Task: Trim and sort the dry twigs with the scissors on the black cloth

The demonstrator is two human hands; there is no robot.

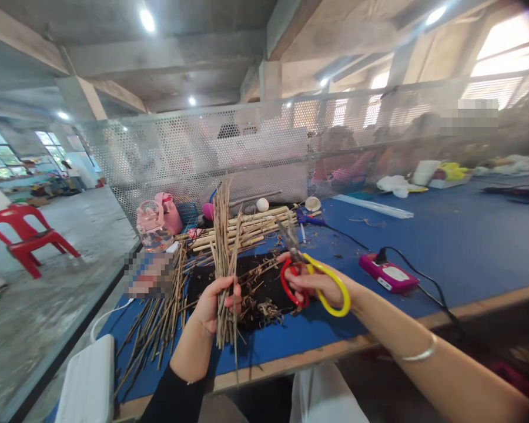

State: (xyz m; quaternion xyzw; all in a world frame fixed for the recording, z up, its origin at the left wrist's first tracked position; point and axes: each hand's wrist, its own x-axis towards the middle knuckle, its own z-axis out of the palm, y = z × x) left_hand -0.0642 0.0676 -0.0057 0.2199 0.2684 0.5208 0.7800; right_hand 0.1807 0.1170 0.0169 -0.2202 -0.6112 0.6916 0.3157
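My left hand (pixel 216 302) is closed around an upright bundle of thin dry twigs (pixel 224 235), whose lower ends hang past my fist near the table's front edge. In my right hand (pixel 320 282) is a pair of scissors (pixel 335 302) with one red and one yellow handle, its blades pointing up and away. The scissors are apart from the bundle. Between and behind my hands lies a black mat (pixel 255 264) strewn with dry plant scraps (pixel 264 311). More loose twigs (pixel 158 329) lie to the left of my left hand.
Thicker sticks (pixel 255 229), a blue glue gun (pixel 309 218) and a pink bottle (pixel 154 226) stand or lie behind. A magenta power strip (pixel 388 274) with black cords sits right. A white power bank (pixel 88 379) is front left. A perforated metal screen (pixel 194 153) borders the blue table (pixel 458 235).
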